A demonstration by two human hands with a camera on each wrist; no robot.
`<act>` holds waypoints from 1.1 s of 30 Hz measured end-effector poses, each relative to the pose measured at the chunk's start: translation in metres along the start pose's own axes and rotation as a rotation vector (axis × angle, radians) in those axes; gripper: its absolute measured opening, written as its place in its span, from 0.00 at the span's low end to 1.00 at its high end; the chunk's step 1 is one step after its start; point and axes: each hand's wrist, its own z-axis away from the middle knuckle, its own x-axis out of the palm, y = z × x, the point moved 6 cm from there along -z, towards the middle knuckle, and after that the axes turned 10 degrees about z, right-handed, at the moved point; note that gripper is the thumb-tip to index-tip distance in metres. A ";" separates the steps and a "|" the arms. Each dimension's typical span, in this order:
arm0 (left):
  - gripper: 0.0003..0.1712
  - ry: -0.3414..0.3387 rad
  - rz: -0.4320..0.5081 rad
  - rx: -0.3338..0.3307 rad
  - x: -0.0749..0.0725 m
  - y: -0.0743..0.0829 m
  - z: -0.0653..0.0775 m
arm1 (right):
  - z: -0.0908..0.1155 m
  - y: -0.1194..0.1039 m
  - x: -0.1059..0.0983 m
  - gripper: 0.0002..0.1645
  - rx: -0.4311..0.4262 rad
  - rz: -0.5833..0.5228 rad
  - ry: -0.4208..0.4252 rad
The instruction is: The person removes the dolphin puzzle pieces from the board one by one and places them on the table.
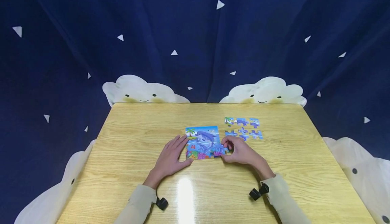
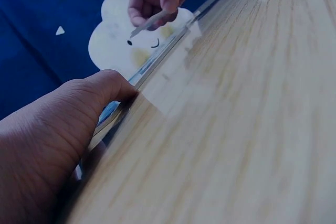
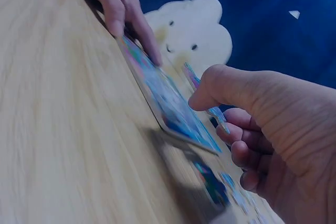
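A dolphin picture puzzle (image 1: 199, 141) lies flat near the middle of the wooden table. My left hand (image 1: 170, 158) rests along its left side, fingers extended, with the fingertips at the edge and the thumb by the lower left corner. Over the lower right corner, my right hand (image 1: 242, 151) pinches a puzzle piece (image 3: 191, 77) between thumb and fingers. In the right wrist view this piece is held tilted above the puzzle, apart from it. Another colourful piece (image 3: 212, 182) lies on the table beside the puzzle, partly hidden by my right hand in the head view.
Several loose puzzle pieces (image 1: 242, 130) lie in two rough rows to the right of the puzzle, just beyond my right hand. The wooden table (image 1: 137, 125) ends at a dark blue curtain (image 1: 195, 31) with white cloud shapes (image 1: 265, 90) at the back.
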 end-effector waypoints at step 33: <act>0.52 -0.006 -0.001 -0.001 0.000 0.001 0.000 | 0.054 0.084 -0.050 0.24 0.214 0.121 0.021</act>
